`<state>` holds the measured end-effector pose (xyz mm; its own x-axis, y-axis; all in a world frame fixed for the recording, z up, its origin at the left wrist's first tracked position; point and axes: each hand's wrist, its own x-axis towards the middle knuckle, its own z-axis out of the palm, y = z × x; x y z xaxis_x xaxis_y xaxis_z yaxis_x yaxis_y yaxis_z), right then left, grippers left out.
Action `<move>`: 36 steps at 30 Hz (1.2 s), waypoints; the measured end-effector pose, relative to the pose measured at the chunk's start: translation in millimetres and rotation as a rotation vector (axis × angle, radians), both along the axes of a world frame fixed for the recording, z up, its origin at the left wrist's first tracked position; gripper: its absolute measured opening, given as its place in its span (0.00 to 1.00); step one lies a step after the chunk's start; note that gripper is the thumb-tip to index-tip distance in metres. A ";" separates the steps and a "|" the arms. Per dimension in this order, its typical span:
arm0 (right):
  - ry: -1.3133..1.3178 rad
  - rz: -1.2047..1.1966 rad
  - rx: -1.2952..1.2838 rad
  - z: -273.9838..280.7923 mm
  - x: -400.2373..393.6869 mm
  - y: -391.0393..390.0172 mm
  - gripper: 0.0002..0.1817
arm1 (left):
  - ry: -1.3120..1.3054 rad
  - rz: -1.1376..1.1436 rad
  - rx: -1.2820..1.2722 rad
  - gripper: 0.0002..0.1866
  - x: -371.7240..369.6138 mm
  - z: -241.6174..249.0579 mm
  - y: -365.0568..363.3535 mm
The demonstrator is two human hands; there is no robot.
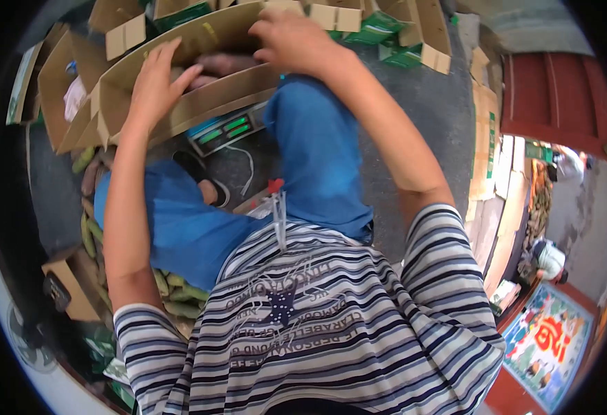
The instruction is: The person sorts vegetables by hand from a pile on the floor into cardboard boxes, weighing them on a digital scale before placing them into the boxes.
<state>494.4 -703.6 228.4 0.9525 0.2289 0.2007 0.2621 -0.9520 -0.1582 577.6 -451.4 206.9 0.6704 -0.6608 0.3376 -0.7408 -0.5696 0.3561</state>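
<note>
A long cardboard box (pixel 213 104) stands in front of my knees, with several reddish-purple tubers (pixel 227 64) lying in it. At its left end my left hand (pixel 154 86) is over the box, fingers stretched and thumb spread. My right hand (pixel 289 40) is at the far right end, its fingers bent and apart beside the box wall. Neither hand has a tuber in it. Just below the box's near wall is a digital scale (pixel 224 131) with lit green displays, partly hidden by the box.
More open cardboard boxes (pixel 75 76) stand to the left and along the back. Several long greenish tubers (pixel 179 294) lie by my left leg. A small box (pixel 75 280) is at the left. On the right are flattened cardboard (pixel 484 138), a red door (pixel 559 97) and people outside.
</note>
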 end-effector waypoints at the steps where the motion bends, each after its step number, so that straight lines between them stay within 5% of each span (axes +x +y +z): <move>1: -0.067 -0.010 -0.052 -1.2 4.5 -0.7 0.18 | -0.034 0.067 -0.013 0.28 0.2 3.6 -1.9; 3: -0.010 -0.080 -0.156 6.5 10.1 6.1 0.18 | 0.024 0.181 0.053 0.26 3.7 -1.3 3.0; 7: 0.378 0.204 0.106 24.7 18.2 26.9 0.18 | 0.314 0.136 0.300 0.20 9.5 -8.7 2.2; 9: 0.589 0.338 0.671 41.9 20.3 35.8 0.18 | 0.555 -0.016 0.253 0.17 6.6 -1.7 -0.5; 11: 0.678 0.291 1.061 56.8 22.7 40.4 0.17 | 0.422 -0.010 -0.002 0.16 6.1 2.6 -6.3; 12: 0.514 0.279 0.906 45.5 34.5 34.0 0.17 | 0.353 -0.004 -0.128 0.16 6.8 2.8 -5.5; 13: 0.396 0.177 0.434 34.2 38.8 28.1 0.18 | -0.001 0.114 0.015 0.17 12.7 0.8 -0.7; 14: 0.263 0.075 -0.035 29.9 38.3 26.0 0.18 | -0.077 0.287 0.280 0.20 8.7 11.8 -0.3; 17: 0.578 0.365 0.257 28.2 12.8 14.5 0.17 | 0.151 0.229 0.483 0.22 16.8 8.5 14.2; 18: 0.901 0.383 0.716 36.4 3.8 15.5 0.16 | 0.320 0.174 0.447 0.22 18.4 6.5 15.8; 20: 1.046 0.198 1.061 49.2 -16.0 9.6 0.16 | 0.425 0.081 0.398 0.23 17.9 -0.7 19.3; 22: 0.812 0.156 1.065 30.2 -26.1 -10.6 0.15 | 0.288 0.017 0.388 0.23 15.9 -7.7 25.4; 23: 0.751 0.032 1.089 25.5 -31.1 -17.2 0.15 | 0.113 0.148 0.600 0.23 5.1 3.5 19.6; 32: 0.764 -0.259 1.385 -6.8 -58.9 -32.0 0.24 | 0.304 0.059 0.421 0.28 -2.1 1.9 16.2; 36: 0.939 -0.503 2.007 -62.3 -80.6 -56.7 0.21 | 0.326 -0.025 0.518 0.34 -4.6 5.0 19.9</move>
<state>413.7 -760.3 166.1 0.7834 0.1617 -0.6001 -0.5642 0.5901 -0.5774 573.0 -431.5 211.9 0.6671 -0.7012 -0.2514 -0.6559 -0.7129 0.2481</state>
